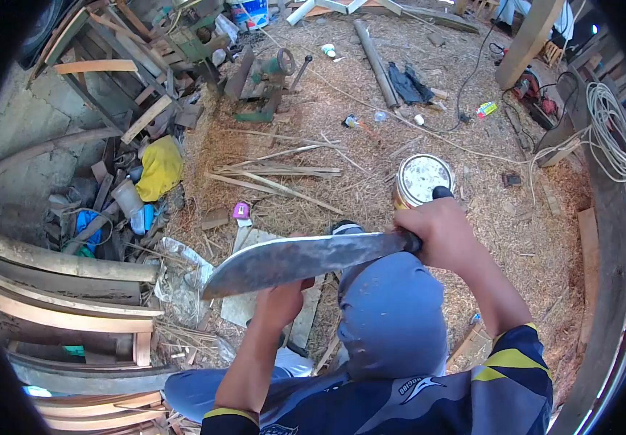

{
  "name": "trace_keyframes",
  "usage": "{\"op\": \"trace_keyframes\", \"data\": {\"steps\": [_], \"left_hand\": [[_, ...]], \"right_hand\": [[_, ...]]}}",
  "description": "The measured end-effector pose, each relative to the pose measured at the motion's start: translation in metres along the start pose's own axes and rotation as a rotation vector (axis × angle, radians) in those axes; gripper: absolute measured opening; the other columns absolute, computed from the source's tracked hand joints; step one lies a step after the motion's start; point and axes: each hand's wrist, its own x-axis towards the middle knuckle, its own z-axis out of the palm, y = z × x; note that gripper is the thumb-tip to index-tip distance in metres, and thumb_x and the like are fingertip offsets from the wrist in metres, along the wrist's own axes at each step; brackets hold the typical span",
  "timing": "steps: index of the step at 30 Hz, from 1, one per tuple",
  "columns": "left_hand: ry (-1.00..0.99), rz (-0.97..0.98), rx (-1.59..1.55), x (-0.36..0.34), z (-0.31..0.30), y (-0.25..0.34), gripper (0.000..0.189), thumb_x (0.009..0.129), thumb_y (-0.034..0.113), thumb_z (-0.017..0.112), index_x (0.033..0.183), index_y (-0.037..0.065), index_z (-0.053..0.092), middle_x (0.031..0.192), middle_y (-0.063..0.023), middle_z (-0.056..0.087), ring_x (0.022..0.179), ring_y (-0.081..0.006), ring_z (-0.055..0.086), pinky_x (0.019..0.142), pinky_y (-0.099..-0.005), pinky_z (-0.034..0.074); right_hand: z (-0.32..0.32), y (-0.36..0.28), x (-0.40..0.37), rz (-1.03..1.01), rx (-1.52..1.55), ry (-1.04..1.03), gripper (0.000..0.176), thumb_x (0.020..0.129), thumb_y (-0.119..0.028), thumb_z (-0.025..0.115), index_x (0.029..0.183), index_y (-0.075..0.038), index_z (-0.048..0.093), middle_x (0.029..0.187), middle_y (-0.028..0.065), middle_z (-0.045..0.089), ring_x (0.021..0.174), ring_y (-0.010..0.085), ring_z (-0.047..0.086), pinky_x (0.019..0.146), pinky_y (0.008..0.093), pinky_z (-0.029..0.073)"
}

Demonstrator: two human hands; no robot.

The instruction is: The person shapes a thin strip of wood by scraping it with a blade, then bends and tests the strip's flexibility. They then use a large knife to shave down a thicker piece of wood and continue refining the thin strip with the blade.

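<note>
My right hand (440, 230) is wrapped round the black handle of a machete (306, 261). Its wide, darkly stained blade stretches left across my front, above my knee. My left hand (281, 303) is at the blade's lower side, towards the tip end. The blade hides part of that hand, and its fingers look curled closed; what is in them, if anything, does not show. Just beyond my right hand stands a round can (423, 180) with a paint-spattered white lid. A pale flat board (300, 319) lies on the ground beneath my left hand.
Wood shavings cover the ground. A pink tape measure (241, 211) and several thin wooden strips (284, 171) lie ahead. Further off stands a green vise-like machine (266, 83). Curved timbers (73, 308) are stacked at left, near a yellow cloth (161, 168). Coiled cable (612, 130) hangs at right.
</note>
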Motion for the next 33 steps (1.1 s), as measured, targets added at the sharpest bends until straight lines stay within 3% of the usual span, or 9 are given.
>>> {"op": "trace_keyframes", "data": {"steps": [4, 7, 13, 15, 21, 24, 27, 30, 33], "left_hand": [[-0.158, 0.001, 0.139, 0.011, 0.001, 0.014, 0.028, 0.110, 0.024, 0.050, 0.117, 0.000, 0.061, 0.097, -0.0052, 0.062, 0.086, -0.0133, 0.057, 0.076, -0.0294, 0.048], [-0.147, 0.187, 0.122, 0.009, 0.011, 0.016, 0.041, 0.109, 0.042, 0.053, 0.108, 0.002, 0.066, 0.097, -0.0027, 0.064, 0.087, -0.0103, 0.061, 0.076, -0.0269, 0.051], [-0.189, 0.228, 0.252, 0.005, 0.001, 0.020, 0.029, 0.111, 0.025, 0.051, 0.117, 0.000, 0.064, 0.109, -0.0081, 0.067, 0.104, -0.0144, 0.060, 0.091, -0.0300, 0.049], [-0.266, 0.291, 0.234, 0.011, -0.004, 0.021, 0.022, 0.107, 0.018, 0.056, 0.117, 0.000, 0.064, 0.111, -0.0077, 0.067, 0.105, -0.0136, 0.060, 0.091, -0.0296, 0.049], [-0.309, 0.109, 0.110, 0.018, -0.011, 0.020, 0.019, 0.101, 0.015, 0.064, 0.116, 0.002, 0.066, 0.109, -0.0058, 0.068, 0.101, -0.0137, 0.061, 0.089, -0.0303, 0.050], [-0.268, 0.268, 0.303, 0.023, -0.012, 0.017, 0.018, 0.100, 0.016, 0.065, 0.113, 0.003, 0.065, 0.109, -0.0059, 0.069, 0.099, -0.0145, 0.062, 0.087, -0.0308, 0.050], [-0.264, 0.185, 0.350, 0.027, -0.014, 0.018, 0.018, 0.099, 0.017, 0.066, 0.110, 0.003, 0.066, 0.106, -0.0065, 0.069, 0.098, -0.0153, 0.063, 0.086, -0.0317, 0.051], [-0.273, 0.153, 0.251, 0.028, -0.008, 0.023, 0.016, 0.097, 0.017, 0.067, 0.107, 0.005, 0.066, 0.098, -0.0108, 0.069, 0.090, -0.0233, 0.068, 0.080, -0.0348, 0.052], [-0.260, 0.146, 0.532, 0.028, -0.003, 0.032, 0.016, 0.095, 0.018, 0.068, 0.103, 0.005, 0.064, 0.088, -0.0155, 0.067, 0.082, -0.0328, 0.069, 0.072, -0.0381, 0.051]], "right_hand": [[-0.002, -0.012, 0.016, -0.098, -0.024, -0.018, 0.023, 0.069, -0.013, 0.078, 0.089, -0.016, 0.067, 0.073, 0.0084, 0.068, 0.072, 0.0322, 0.071, 0.062, 0.0468, 0.052], [0.000, -0.018, 0.022, -0.142, -0.016, -0.006, 0.023, 0.069, -0.014, 0.078, 0.089, -0.016, 0.066, 0.074, 0.0067, 0.068, 0.071, 0.0313, 0.071, 0.061, 0.0462, 0.052], [0.012, -0.015, 0.027, -0.166, -0.019, 0.019, 0.026, 0.066, -0.014, 0.079, 0.088, -0.016, 0.064, 0.073, 0.0039, 0.067, 0.070, 0.0302, 0.070, 0.060, 0.0447, 0.052], [0.014, -0.013, 0.028, -0.166, -0.014, 0.025, 0.027, 0.065, -0.014, 0.079, 0.087, -0.016, 0.064, 0.073, 0.0037, 0.067, 0.070, 0.0301, 0.070, 0.060, 0.0445, 0.052], [0.024, -0.001, 0.029, -0.169, 0.013, 0.023, 0.029, 0.063, -0.014, 0.079, 0.087, -0.016, 0.063, 0.074, 0.0037, 0.066, 0.069, 0.0300, 0.069, 0.059, 0.0436, 0.051], [0.027, 0.002, 0.032, -0.169, 0.045, 0.033, 0.029, 0.063, -0.014, 0.079, 0.087, -0.016, 0.063, 0.075, 0.0035, 0.067, 0.069, 0.0299, 0.069, 0.059, 0.0432, 0.051], [0.030, 0.005, 0.034, -0.171, 0.045, 0.033, 0.029, 0.063, -0.014, 0.079, 0.088, -0.016, 0.063, 0.075, 0.0032, 0.067, 0.069, 0.0296, 0.069, 0.059, 0.0430, 0.051], [0.031, 0.006, 0.034, -0.165, 0.071, 0.012, 0.029, 0.063, -0.013, 0.078, 0.088, -0.016, 0.064, 0.075, 0.0030, 0.068, 0.069, 0.0291, 0.069, 0.059, 0.0429, 0.051], [0.029, 0.006, 0.034, -0.158, 0.050, -0.010, 0.027, 0.065, -0.014, 0.077, 0.087, -0.015, 0.063, 0.074, 0.0028, 0.067, 0.069, 0.0287, 0.069, 0.058, 0.0432, 0.051]]}}
